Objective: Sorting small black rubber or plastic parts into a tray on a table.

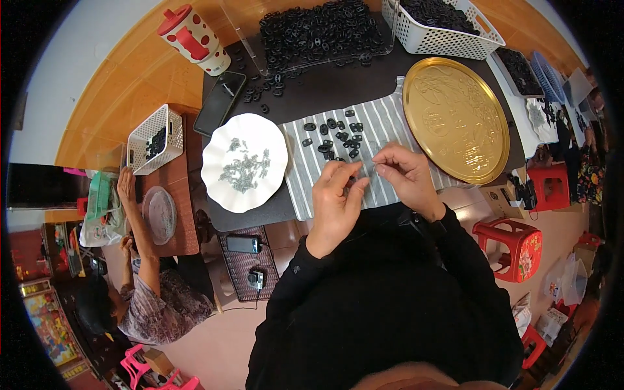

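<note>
My left hand (337, 200) is curled with thumb and forefinger close together over the near edge of a grey striped cloth (301, 188). Facing it, my right hand (411, 178) pinches with thumb and forefinger. Whatever either hand holds is too small or hidden to make out. Just beyond my fingers, several small black oval parts with holes (331, 123) lie scattered on the cloth. Left of it stands a white wavy-rimmed plate (218, 146) bearing small clear slivers (244, 170). On the right, a round gold tray (455, 117) overlaps the cloth.
A clear bin of black parts (318, 36) and a white basket (442, 44) line the far side. A dotted tumbler (198, 42) and a phone (221, 103) are at the far left. Another person (159, 305) sits left at a brown table (185, 224). Red stools (510, 250) stand right.
</note>
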Motion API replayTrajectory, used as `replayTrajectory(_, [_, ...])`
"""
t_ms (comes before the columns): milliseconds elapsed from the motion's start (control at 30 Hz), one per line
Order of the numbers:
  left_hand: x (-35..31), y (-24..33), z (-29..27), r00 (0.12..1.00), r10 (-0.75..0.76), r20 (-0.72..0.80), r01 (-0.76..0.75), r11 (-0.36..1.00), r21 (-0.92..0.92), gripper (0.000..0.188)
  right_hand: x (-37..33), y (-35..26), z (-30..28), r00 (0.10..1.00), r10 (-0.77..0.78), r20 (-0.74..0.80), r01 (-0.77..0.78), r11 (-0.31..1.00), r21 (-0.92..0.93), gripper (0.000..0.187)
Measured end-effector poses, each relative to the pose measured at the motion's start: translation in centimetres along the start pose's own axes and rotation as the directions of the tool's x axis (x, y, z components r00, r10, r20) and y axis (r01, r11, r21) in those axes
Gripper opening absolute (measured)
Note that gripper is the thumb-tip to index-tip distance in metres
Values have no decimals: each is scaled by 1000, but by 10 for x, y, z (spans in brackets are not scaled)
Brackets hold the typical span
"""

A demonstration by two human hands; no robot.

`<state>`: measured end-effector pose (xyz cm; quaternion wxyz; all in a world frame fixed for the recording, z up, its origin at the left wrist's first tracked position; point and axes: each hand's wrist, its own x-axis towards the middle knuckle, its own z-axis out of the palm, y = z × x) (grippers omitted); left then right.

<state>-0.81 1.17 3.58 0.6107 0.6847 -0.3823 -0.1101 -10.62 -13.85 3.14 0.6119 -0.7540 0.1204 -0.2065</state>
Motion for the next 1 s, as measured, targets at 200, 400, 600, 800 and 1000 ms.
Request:
replayTrajectory(200, [3, -7, 10, 994, 111, 24, -112, 990, 87, 13, -5, -2, 5, 999, 46, -6, -45, 993, 108, 18])
replayTrajectory(400, [1, -9, 12, 982, 186, 28, -184, 926, 329, 8, -9, 0, 4, 1000, 21, -16, -20, 999, 46, 20])
replayTrajectory(600, [7, 0, 13, 990, 144, -1, -136, 933, 333, 9, -8, 2, 3, 995, -59, -83, 54, 996, -65, 23])
replayTrajectory(800, [7, -1, 19, 982, 186, 43, -191, 944, 269, 9, -9, 5, 0, 994, -83, -75, 86, 996, 36, 22])
replayTrajectory(1000, [14, 3, 15, 981, 191, 40, -189, 883, 429, 9, -10, 7, -3, 981, -99, -164, 100, 995, 3, 19])
